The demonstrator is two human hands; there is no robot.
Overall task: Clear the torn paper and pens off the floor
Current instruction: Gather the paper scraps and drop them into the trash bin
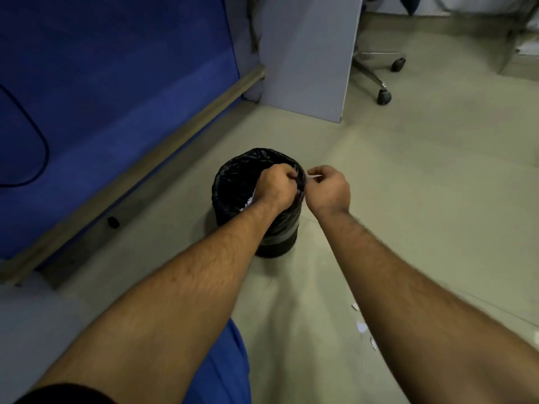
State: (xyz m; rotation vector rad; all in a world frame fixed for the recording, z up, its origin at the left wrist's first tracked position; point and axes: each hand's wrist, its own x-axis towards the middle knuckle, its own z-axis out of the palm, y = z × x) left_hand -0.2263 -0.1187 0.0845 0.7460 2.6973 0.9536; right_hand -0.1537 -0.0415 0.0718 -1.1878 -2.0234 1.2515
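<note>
Both hands met at the black-lined bin point(233, 182), the left hand point(275, 186) curled closed over its mouth, the right hand point(328, 189) pinching a white paper scrap point(314, 177) at the rim, seemingly mid-drop, with more torn scraps point(361, 326) on the floor point(423, 199) apparently next to gather.

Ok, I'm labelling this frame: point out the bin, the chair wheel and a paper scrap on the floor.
bin point(233, 182): head view, on the black liner inside.
chair wheel point(383, 97): head view, on the nearer caster.
paper scrap point(361, 327): head view, on its middle.
</note>
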